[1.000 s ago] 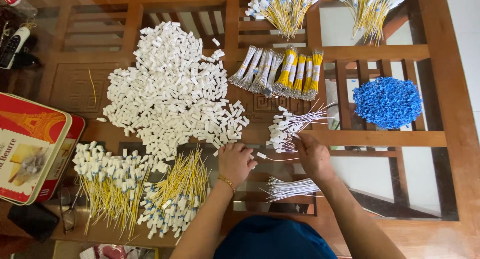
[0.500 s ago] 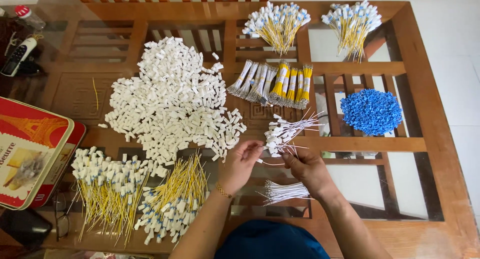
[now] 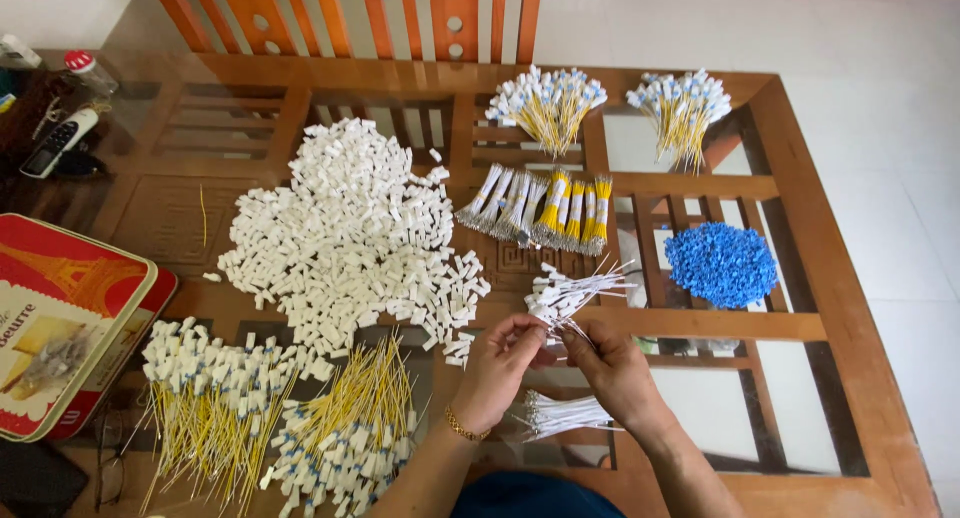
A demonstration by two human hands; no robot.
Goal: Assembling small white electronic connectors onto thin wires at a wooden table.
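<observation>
Left hand: raised over the near edge of the glass-topped wooden table, fingers curled inward, thumb and fingertips pinching a small white piece against the ends of thin white wires; gold bracelet on the wrist.
Right hand: just beside the left, fingertips touching it, fingers bent and pressed together around the same wire ends.
White-wire bundle: fanned out just above both hands, white plastic tips bunched at the near end, loose strands pointing right and away.
Second white-wire bundle: flat on the glass under the right wrist, between the two forearms.
White connector pile: large loose heap left of the hands, spread across the table's middle.
Yellow-wire bundles, near: two sheaves with white and blue end pieces, at the near left, beside the left forearm.
Yellow-wire bundles, far: two fanned sheaves at the far side, the second to its right.
Tied wire packs: row of white and yellow packs between far bundles and hands.
Blue bead pile: small heap right of the hands, well apart.
Red biscuit tin: at the left edge, lid on.
Cordless phone: far left corner.
Wooden chair: tucked at the far side.
</observation>
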